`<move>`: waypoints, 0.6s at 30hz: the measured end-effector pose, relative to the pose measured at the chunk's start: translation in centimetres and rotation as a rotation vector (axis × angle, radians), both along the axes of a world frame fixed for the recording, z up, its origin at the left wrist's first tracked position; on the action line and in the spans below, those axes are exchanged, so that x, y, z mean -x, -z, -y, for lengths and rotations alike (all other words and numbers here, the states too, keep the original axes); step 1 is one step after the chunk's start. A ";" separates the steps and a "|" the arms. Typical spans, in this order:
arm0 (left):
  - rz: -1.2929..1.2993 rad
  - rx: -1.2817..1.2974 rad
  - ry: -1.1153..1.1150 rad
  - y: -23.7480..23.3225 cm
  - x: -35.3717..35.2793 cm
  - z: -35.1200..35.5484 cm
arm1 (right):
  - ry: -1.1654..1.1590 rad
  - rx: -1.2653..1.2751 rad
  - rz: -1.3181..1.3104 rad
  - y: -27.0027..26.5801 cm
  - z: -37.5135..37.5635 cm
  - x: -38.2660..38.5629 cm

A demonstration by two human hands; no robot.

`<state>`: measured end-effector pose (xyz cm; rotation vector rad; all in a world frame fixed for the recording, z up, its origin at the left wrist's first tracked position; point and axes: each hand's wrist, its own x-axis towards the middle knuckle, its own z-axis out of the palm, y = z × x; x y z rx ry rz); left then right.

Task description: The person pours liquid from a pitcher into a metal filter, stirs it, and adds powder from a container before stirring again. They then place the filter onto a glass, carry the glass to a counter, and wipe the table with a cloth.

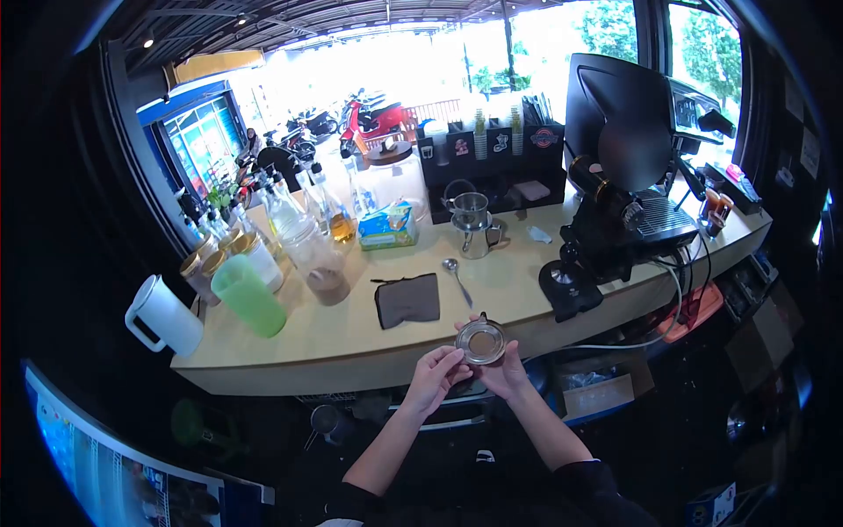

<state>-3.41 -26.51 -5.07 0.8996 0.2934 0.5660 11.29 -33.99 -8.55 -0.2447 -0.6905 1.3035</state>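
A small round metal cup with dark contents is held over the front edge of the wooden counter. My right hand cups it from below, and my left hand touches its rim on the left side. Just behind the cup lie a metal spoon and a dark folded cloth. A metal filter on a steel mug stands farther back.
At the counter's left are a green cup, a white pitcher, jars and several bottles. A tissue pack sits mid-counter. A black coffee machine with cables fills the right. Boxes lie under the counter.
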 end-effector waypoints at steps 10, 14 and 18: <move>-0.006 -0.084 -0.025 -2.9 -6.2 -6.3 | 0.097 -0.010 0.140 -4.7 -6.8 -9.7; -0.078 -0.109 -0.112 -2.1 -4.6 -9.6 | 0.155 -0.043 0.197 -8.9 -10.2 -14.3; -0.085 -0.113 -0.164 -2.1 -2.8 -12.2 | 0.354 0.062 0.626 -14.0 -14.7 -18.2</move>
